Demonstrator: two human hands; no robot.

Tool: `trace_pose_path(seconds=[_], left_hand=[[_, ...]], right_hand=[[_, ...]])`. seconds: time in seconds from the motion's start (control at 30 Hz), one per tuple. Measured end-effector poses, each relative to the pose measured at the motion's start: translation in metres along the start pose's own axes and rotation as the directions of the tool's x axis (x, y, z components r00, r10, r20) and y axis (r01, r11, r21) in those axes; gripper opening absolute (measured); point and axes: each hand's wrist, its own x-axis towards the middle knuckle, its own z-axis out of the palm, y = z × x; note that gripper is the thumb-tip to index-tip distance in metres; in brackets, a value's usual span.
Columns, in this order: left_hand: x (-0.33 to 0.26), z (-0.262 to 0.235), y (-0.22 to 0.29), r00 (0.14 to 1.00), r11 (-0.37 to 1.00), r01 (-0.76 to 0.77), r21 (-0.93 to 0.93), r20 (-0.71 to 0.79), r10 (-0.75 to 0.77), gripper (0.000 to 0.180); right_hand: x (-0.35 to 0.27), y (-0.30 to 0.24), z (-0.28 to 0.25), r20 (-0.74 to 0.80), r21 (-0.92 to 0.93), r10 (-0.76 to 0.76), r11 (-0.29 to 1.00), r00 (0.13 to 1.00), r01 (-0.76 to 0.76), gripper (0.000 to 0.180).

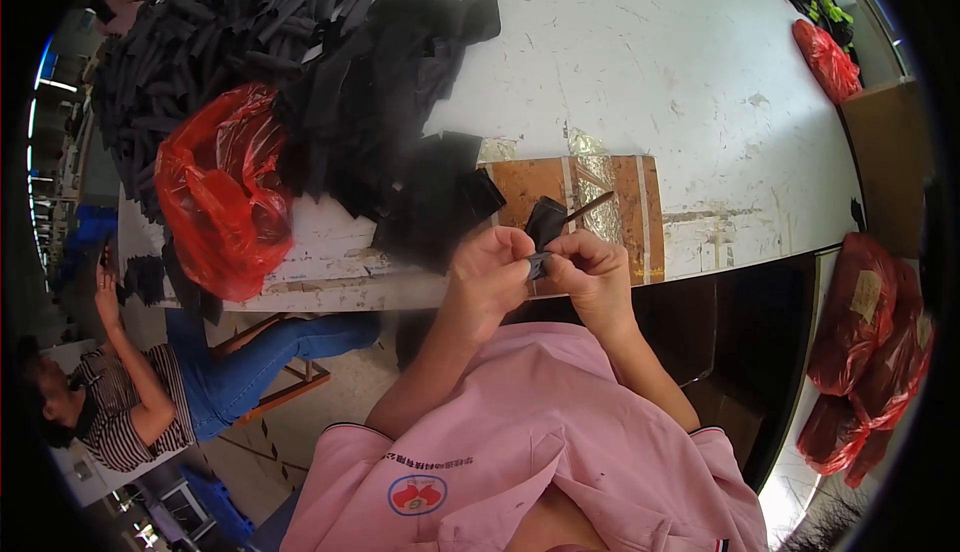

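Observation:
Both hands meet just above the table's near edge, fingertips pinched on a small black fabric piece [540, 264]. My left hand [488, 277] grips its left side, thumb and fingers pressed together. Closed on the other side is my right hand [597, 270]. A black folded part [545, 220] rises just beyond the fingertips; whether it belongs to the same piece I cannot tell. From beside it a thin dark stick-like thing [590, 207] points up and right, its lower end hidden. Under these lies a brown board [640, 212] with strips of clear tape.
Black fabric pieces [400, 82] and a large heap of dark strips [190, 52] cover the table's left side, with a red plastic bag [225, 202] among them. A person in a striped shirt [150, 392] sits at left. Red bags [850, 322] stand at right.

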Motion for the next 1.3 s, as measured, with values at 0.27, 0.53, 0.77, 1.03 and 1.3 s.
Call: trace_pose_path(seconds=[0.27, 0.53, 0.77, 1.03, 1.3], left_hand=[[0.006, -0.006, -0.022, 0.825, 0.612, -0.362, 0.703, -0.063, 0.561, 0.014], [-0.002, 0.000, 0.001, 0.993, 0.979, -0.111, 0.170, 0.048, 0.104, 0.023], [-0.019, 0.026, 0.006, 0.963, 0.973, -0.150, 0.175, 0.247, 0.104, 0.029], [-0.013, 0.044, -0.015, 0.723, 0.526, -0.654, 0.543, 0.244, 0.646, 0.013], [-0.010, 0.069, 0.021, 0.820, 0.784, -0.572, 0.241, 0.197, 0.537, 0.015]], right_hand=[[-0.009, -0.013, 0.013, 0.453, 0.725, 0.333, 0.402, 0.827, -0.559, 0.013], [0.000, 0.008, -0.001, 0.212, 0.475, 0.257, 0.816, 0.943, -0.329, 0.014], [-0.002, -0.013, -0.012, 0.126, 0.388, -0.292, 0.894, 0.948, 0.223, 0.010], [-0.010, -0.060, -0.013, 0.071, -0.277, -0.468, 0.839, 0.881, 0.468, 0.008], [-0.009, -0.101, -0.017, 0.087, -0.273, -0.334, 0.898, 0.939, 0.345, 0.008]])
